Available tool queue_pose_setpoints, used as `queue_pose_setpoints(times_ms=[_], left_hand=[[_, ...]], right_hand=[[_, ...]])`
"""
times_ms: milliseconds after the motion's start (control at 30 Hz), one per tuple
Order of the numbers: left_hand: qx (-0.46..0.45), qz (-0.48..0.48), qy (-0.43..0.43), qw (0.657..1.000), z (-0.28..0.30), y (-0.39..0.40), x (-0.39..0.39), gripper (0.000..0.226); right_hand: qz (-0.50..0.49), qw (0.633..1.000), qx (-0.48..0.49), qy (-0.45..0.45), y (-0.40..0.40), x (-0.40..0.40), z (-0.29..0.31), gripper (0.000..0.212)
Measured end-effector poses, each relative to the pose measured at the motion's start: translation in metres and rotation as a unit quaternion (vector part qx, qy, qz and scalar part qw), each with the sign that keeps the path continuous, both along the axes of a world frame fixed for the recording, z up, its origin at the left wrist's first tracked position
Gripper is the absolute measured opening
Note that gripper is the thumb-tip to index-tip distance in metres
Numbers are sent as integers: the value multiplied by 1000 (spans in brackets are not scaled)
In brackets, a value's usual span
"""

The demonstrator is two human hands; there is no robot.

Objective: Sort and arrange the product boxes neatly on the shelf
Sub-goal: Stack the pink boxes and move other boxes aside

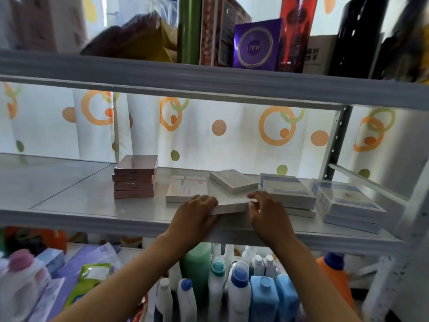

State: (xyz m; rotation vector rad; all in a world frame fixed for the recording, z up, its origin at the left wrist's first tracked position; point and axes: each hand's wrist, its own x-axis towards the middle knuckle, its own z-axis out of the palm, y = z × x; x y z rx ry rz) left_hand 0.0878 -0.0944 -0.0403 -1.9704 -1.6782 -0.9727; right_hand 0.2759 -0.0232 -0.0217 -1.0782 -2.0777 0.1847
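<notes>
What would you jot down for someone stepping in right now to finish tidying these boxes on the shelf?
Left hand and right hand grip the two ends of a flat pale box at the front of the middle shelf.
Done: four pink boxes stacked at left.
Blue-and-white boxes sit in two stacks, one beside the right hand, one at far right.
Left: place the held box; one white box with pink lines lies alone, and a grey box lies askew behind.
</notes>
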Motion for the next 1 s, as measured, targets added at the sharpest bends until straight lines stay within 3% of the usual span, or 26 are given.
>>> queue_pose_setpoints(times_ms=[100,233,333,433,567,667,733,800,900,1000], left_hand=[[36,40,-59,997,13,-3,-11,18],[53,84,-211,972,29,-11,-16,22],[26,36,-385,922,37,-12,-17,30],[13,-47,-536,843,43,-14,-14,29],[7,-102,-637,764,43,-14,-20,21],[3,-113,-668,735,38,-9,-36,20],[2,-119,-666,736,35,-4,-46,20],[15,-111,-642,758,33,4,-53,20],[45,-77,-566,820,34,24,-64,13],[47,-52,-493,867,39,50,-71,11]], right_hand=[[-47,995,85,-7,0,-1,-1,26],[7,997,-18,74,-7,-18,-1,31],[60,982,-105,148,-11,-40,4,37],[107,947,-216,211,-10,-60,11,42],[162,902,-269,296,-1,-76,14,37],[185,886,-270,329,7,-85,17,37],[183,888,-251,338,15,-91,16,39],[176,897,-231,333,22,-98,14,38],[163,898,-224,341,39,-113,8,38],[171,876,-272,359,59,-128,7,31]])
